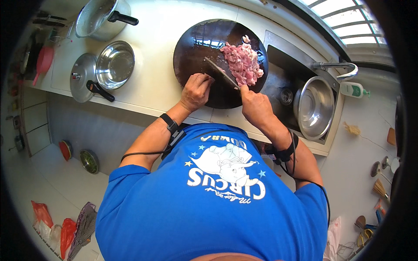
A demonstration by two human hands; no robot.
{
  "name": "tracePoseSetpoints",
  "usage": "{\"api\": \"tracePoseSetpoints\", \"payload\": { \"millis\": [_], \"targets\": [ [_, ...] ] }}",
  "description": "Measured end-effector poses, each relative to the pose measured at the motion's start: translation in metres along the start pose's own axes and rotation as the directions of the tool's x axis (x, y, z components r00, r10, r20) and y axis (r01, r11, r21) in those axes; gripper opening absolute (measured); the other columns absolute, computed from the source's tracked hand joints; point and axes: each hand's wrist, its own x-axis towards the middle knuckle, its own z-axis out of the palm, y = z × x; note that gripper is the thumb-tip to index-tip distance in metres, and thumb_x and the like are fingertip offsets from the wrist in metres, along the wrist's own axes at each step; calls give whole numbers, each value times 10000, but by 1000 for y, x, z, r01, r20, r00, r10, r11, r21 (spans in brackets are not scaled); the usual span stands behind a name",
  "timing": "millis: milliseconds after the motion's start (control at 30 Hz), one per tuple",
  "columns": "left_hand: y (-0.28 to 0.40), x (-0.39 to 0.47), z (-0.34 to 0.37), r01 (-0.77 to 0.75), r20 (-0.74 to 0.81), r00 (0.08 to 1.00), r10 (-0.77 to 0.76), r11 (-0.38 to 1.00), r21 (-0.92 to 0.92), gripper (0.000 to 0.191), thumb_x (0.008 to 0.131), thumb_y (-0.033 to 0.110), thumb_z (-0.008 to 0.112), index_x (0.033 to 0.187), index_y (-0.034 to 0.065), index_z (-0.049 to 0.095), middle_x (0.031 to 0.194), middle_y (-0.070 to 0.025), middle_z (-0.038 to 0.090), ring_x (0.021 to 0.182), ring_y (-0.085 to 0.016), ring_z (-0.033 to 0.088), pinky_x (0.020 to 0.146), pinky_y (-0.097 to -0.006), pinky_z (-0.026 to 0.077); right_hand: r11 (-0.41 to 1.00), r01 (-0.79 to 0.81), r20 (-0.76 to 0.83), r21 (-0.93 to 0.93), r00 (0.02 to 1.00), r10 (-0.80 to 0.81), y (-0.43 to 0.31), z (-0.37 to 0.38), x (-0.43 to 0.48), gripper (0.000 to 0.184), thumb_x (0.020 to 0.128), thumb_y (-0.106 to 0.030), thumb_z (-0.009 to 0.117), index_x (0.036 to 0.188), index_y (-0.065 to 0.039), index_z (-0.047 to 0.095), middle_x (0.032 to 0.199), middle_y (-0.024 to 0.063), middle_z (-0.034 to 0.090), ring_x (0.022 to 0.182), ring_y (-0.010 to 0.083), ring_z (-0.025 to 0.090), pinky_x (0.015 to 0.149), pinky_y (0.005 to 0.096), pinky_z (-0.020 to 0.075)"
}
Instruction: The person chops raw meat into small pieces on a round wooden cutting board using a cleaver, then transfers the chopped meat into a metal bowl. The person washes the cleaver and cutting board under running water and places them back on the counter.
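A dark round cutting board (187,62) lies on the counter in front of me, its surface wet. On its right half is a heap of sliced raw meat (243,63), with a small pale piece (246,39) apart above it. My right hand (256,104) grips a knife (222,72), seen nearly edge-on, its blade slanting up to the left beside the heap. Near the board's lower left, my left hand (197,91) pinches a small piece of meat (210,77) between its fingertips. The knife's handle is mostly hidden in my right fist.
Right of the board is a sink (277,83) with a steel basin (315,107), a faucet (336,67) and a soap bottle (354,89). To the left stand a steel bowl (116,65), a pot lid (81,80) and a pressure cooker pot (101,23). The counter edge (140,112) runs before me.
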Motion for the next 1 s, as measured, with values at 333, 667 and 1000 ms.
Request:
{"api": "tracePoseSetpoints", "payload": {
  "millis": [333,667,1000],
  "targets": [
    [3,1,-3,44,26,999,-43,999,-13,314,858,-44,731,1162,6,795,1143,-126,746,1080,-335,698,960,-411,562,992,127,73,-25,990,-125,-12,-10,8,106,958,-30,548,1050,22,541,801,275,746,745,470,756,677,585,589],
    [2,1,-7,-9,22,1000,9,1000,7,333,839,-40,735,1167,-5,786,1110,-131,734,1020,-346,699,934,-421,568,998,66,49,4,997,-66,-11,15,2,116,977,-52,525,1072,12,540,831,285,753,780,471,769,709,589,602],
    [1,-1,-3,-19,0,1000,19,1000,12,143,872,-19,728,1011,-17,763,1044,-156,704,986,-350,673,898,-422,552,997,80,106,-21,991,-78,-7,-8,-20,204,919,-1,561,1115,44,525,833,309,739,785,507,745,728,613,586]
  ]
}}
